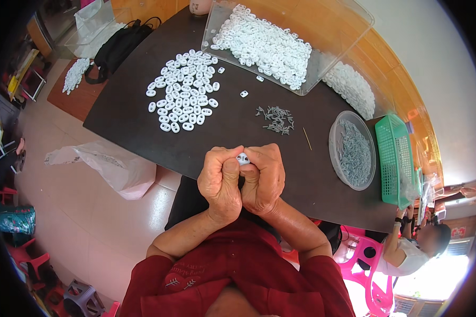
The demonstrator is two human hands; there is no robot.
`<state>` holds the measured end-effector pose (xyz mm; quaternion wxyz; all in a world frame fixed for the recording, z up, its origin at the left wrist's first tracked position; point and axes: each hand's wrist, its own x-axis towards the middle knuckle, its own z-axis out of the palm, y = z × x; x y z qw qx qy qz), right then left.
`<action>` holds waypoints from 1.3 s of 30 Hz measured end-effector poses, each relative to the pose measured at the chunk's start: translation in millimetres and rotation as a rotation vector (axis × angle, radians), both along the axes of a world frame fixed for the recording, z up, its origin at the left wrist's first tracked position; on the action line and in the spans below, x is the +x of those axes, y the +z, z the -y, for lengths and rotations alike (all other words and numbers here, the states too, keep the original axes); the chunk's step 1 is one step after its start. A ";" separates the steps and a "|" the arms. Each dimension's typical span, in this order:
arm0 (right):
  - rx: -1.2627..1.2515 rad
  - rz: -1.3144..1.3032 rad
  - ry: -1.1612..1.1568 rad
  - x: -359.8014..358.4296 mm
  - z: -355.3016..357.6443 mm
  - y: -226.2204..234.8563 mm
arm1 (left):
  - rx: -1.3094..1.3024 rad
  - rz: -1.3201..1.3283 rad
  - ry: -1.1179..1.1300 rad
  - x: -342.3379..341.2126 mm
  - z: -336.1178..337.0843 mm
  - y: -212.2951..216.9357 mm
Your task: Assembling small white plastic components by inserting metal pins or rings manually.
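Note:
Between the fingertips of both hands is a small white oval plastic piece with two dark holes (pixel 243 158). My left hand (pixel 220 182) pinches it from the left, and my right hand (pixel 264 177) from the right, over the table's near edge. Ahead of the hands lies a small pile of grey plastic pins (pixel 276 119), with a thin wooden stick (pixel 307 138) to its right. Many similar white oval pieces (pixel 185 90) lie spread, holes up, at the far left of the table. Whether a pin sits in the held piece is too small to tell.
A clear bin (pixel 322 79) heaped with white pieces stands at the back. To the right are a round tub (pixel 332 153) of grey pins and a green basket (pixel 394 158). A white plastic bag (pixel 127 169) is left of me; another person (pixel 407 253) sits at right.

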<state>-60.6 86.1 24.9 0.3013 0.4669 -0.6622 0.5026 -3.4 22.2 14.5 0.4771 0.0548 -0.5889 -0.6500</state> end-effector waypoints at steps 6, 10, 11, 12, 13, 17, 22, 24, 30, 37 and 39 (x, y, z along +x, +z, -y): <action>0.046 0.048 -0.006 -1.2 1.8 -3.4 | 0.057 0.032 -0.022 -2.9 1.0 0.3; 0.064 0.060 -0.013 -5.5 2.4 -6.6 | 0.060 0.079 -0.016 -7.9 2.6 -8.9; 0.073 0.070 -0.009 -5.5 2.1 -6.9 | 0.060 0.082 -0.017 -7.0 2.4 -9.2; 0.073 0.071 -0.009 -6.2 2.1 -7.3 | 0.089 0.091 -0.020 -6.4 2.3 -8.2; 0.062 0.060 -0.001 -7.0 2.1 -7.6 | 0.118 0.100 -0.024 -5.7 2.0 -6.8; 0.061 0.079 0.018 -10.2 -3.8 -1.6 | 0.095 0.056 -0.044 -9.6 -1.5 0.5; 0.130 0.090 0.003 -16.4 -20.0 4.5 | 0.127 0.138 -0.179 -10.8 0.4 4.9; 0.140 0.080 -0.022 -21.0 -25.4 4.7 | 0.227 0.155 -0.248 -9.6 -0.1 2.7; 0.197 0.398 -0.052 -45.1 -52.0 9.7 | 0.272 0.292 -0.432 -9.6 7.1 -7.3; 0.094 0.400 -0.474 -183.9 -103.6 70.8 | 0.092 0.451 -0.451 -9.0 37.0 -9.8; 0.228 0.222 -0.732 -244.9 -126.5 88.7 | 0.016 0.543 -0.419 -13.0 41.7 -3.1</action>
